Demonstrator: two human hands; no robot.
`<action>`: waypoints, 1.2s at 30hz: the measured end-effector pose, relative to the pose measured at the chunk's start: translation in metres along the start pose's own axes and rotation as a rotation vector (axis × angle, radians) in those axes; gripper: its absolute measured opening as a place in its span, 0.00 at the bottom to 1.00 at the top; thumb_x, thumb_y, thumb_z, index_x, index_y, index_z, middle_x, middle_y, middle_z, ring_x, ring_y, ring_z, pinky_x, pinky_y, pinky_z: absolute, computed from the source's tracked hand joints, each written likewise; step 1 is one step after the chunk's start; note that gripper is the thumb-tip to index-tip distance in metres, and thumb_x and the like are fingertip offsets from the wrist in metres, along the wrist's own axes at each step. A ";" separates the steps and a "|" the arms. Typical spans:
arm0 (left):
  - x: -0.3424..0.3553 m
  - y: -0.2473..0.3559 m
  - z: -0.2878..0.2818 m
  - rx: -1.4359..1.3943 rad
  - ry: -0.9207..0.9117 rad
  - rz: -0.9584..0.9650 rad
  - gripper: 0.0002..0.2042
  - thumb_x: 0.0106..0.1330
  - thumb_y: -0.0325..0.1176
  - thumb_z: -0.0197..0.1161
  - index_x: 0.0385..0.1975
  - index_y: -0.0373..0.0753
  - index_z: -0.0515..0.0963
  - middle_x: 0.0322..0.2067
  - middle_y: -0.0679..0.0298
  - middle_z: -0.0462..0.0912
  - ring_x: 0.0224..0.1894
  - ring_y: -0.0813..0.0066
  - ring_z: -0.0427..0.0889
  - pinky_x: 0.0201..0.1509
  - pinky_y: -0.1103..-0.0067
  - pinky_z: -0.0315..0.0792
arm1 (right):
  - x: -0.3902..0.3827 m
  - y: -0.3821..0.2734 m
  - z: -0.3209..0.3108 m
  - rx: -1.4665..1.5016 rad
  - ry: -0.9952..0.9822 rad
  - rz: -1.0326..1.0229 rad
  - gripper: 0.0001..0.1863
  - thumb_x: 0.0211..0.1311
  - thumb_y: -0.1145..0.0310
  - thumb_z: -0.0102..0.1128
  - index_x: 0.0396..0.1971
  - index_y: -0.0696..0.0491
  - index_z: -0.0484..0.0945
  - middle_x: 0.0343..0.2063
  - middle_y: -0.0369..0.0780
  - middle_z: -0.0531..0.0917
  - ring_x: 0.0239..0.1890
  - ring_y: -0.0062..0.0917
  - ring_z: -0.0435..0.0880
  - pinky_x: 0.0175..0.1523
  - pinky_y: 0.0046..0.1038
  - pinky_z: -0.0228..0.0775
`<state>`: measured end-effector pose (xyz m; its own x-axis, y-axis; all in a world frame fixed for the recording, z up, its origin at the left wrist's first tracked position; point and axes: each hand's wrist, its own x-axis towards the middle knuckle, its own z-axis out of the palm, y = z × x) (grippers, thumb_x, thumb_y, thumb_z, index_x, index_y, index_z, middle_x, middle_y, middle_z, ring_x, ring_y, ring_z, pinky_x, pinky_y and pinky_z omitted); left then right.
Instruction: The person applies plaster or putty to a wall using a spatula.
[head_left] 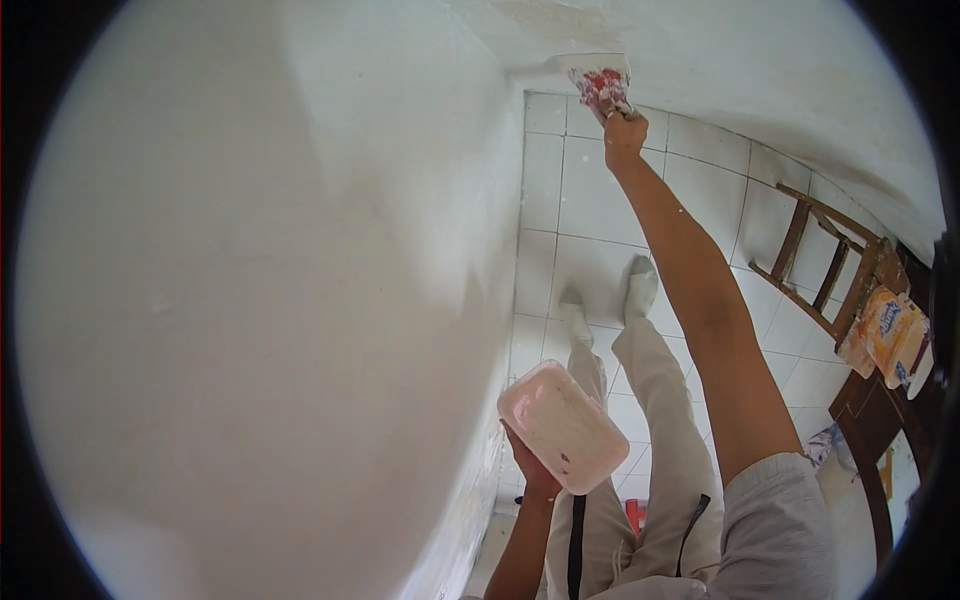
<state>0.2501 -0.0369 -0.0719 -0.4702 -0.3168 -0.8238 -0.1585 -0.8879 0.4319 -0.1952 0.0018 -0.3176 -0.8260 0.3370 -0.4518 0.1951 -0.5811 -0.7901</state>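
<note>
My right hand reaches far out and grips the handle of a putty knife. The putty knife is red and heavily smeared with white, with its wide blade up against the far wall. Close to my body, my left hand supports a pale pink, round-cornered rectangular tub from below and the left side. White smears and a small dark spot show on the tub; whether I see its inside or its outer face I cannot tell.
A white wall fills the left side and meets the far wall in a corner. A wooden stepladder-like frame stands at right, an orange-and-white package on it. Dark curved wood lies lower right. White tiles cover the floor.
</note>
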 end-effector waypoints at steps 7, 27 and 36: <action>0.010 -0.005 0.003 -0.111 -0.153 -0.110 0.36 0.72 0.69 0.42 0.71 0.52 0.62 0.67 0.64 0.69 0.66 0.59 0.70 0.69 0.56 0.67 | -0.036 -0.006 -0.001 -0.414 -0.203 -0.254 0.11 0.63 0.66 0.65 0.38 0.59 0.85 0.25 0.45 0.87 0.31 0.22 0.86 0.37 0.31 0.74; 0.009 0.004 0.029 -0.030 -0.228 -0.240 0.39 0.72 0.70 0.37 0.72 0.49 0.59 0.66 0.61 0.69 0.65 0.55 0.72 0.68 0.54 0.67 | -0.065 -0.033 -0.012 -0.133 -0.406 -0.086 0.15 0.69 0.73 0.62 0.48 0.70 0.78 0.43 0.45 0.85 0.44 0.27 0.85 0.56 0.32 0.82; 0.008 0.002 0.052 -0.029 -0.400 -0.247 0.34 0.74 0.67 0.40 0.70 0.50 0.62 0.63 0.64 0.73 0.63 0.57 0.74 0.66 0.55 0.70 | -0.037 -0.036 0.049 0.195 -0.283 -0.011 0.17 0.71 0.65 0.61 0.42 0.69 0.77 0.41 0.45 0.84 0.46 0.31 0.85 0.58 0.35 0.83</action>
<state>0.2008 -0.0233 -0.0586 -0.7196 0.0535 -0.6923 -0.2862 -0.9313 0.2255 -0.1973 -0.0259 -0.2516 -0.9469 0.1411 -0.2890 0.1030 -0.7182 -0.6882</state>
